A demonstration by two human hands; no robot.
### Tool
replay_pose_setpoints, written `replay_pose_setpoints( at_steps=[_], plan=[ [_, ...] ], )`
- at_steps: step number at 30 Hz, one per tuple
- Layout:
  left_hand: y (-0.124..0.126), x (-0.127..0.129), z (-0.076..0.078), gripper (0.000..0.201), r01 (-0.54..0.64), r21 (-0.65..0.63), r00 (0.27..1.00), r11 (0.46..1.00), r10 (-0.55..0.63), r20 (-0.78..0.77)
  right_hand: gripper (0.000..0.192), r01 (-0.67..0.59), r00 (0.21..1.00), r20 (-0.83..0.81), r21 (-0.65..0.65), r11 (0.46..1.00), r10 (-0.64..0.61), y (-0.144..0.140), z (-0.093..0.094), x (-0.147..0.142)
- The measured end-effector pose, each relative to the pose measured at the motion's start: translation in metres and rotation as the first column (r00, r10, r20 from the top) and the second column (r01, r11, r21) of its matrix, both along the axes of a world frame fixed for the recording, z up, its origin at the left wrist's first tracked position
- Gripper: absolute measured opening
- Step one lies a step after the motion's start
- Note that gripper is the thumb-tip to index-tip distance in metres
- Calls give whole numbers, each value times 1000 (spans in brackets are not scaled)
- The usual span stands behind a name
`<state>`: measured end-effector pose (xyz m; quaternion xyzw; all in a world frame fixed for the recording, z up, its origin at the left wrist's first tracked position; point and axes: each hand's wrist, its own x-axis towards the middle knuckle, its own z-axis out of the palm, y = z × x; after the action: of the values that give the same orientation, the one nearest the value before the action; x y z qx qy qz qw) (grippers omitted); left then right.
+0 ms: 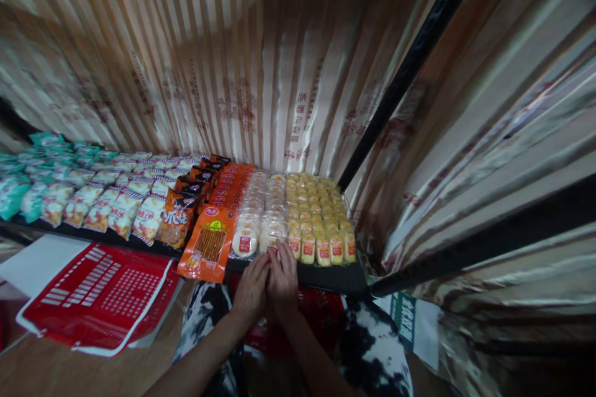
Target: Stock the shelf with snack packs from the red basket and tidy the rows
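My left hand (252,287) and my right hand (282,275) are close together at the front of a black shelf (333,278). Both reach the front end of a row of round, pale wrapped cakes (274,214), with fingers bent against the foremost one. Its red label shows partly between my fingertips; the rest is covered. To the left runs a matching row of round cakes (244,240). On the right stand several rows of small yellow wrapped cakes (323,248). Farther left is an orange packet of stick snacks (210,242), leaning out over the shelf edge.
More snack bags (125,211) fill the shelf's left side, with green packets (31,198) at its end. A red plastic basket (102,298) sits below left. Black metal posts (395,93) and a pleated, printed curtain (261,74) enclose the shelf behind and right.
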<state>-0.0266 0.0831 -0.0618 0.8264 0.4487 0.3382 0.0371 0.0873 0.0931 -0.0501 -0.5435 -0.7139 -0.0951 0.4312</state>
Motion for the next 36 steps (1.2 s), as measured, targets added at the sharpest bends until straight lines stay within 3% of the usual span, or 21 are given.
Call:
replay_pose_setpoints(
  at_steps=[9, 16, 21, 23, 27, 31, 36],
  plan=[
    [4, -8, 11, 38, 40, -29, 994, 999, -37, 100, 33, 49, 993, 105, -12, 999, -47, 3, 0, 0],
    [3, -11, 22, 36, 59, 9, 991, 998, -60, 117, 28, 63, 995, 76, -18, 998, -61, 6, 4, 2],
    [21, -11, 47, 31, -93, 106, 982, 990, 74, 173, 29, 39, 997, 70, -20, 999, -38, 8, 3, 3],
    [31, -10, 52, 28, -104, 106, 985, 989, 87, 149, 31, 47, 997, 61, -23, 999, -46, 8, 2, 2],
    [43, -5, 44, 33, 3, 85, 996, 996, -10, 83, 32, 56, 997, 56, -16, 998, -55, 10, 1, 1],
    [40, -1, 31, 41, -22, 71, 995, 997, 15, 94, 31, 73, 996, 48, -7, 997, -72, 12, 1, 0],
    [43, -2, 39, 36, 4, 53, 989, 999, -12, 145, 29, 83, 995, 47, -1, 997, -82, 14, 3, 0]
  ],
)
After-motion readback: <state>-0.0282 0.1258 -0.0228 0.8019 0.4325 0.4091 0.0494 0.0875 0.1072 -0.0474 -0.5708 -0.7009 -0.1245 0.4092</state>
